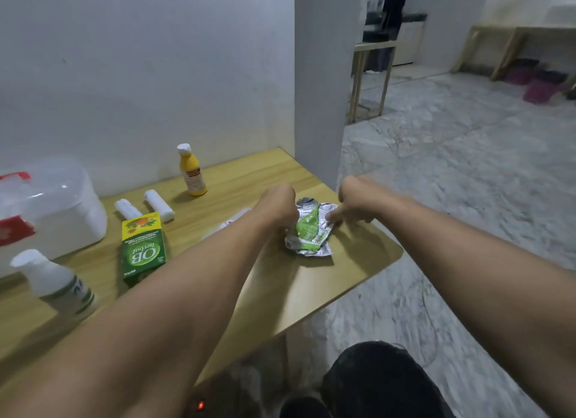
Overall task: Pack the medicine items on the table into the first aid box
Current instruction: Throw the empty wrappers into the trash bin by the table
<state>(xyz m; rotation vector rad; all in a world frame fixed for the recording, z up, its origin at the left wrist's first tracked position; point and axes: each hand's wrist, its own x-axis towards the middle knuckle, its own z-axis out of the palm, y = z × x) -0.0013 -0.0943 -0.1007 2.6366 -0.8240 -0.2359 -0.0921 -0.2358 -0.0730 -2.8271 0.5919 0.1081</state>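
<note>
Visibly crumpled, the foil strip (308, 232) — silver, green-printed — lies flat.

On the table (358, 261), the first aid box (46, 218) sits far left against the wall. A spray bottle (53, 280) stands in front of it. Right of the box lie two rolls (143, 207), a carton (143, 249) before them, a bottle (191, 171) behind. Foil packets (311, 233) lie near the right edge.
</note>
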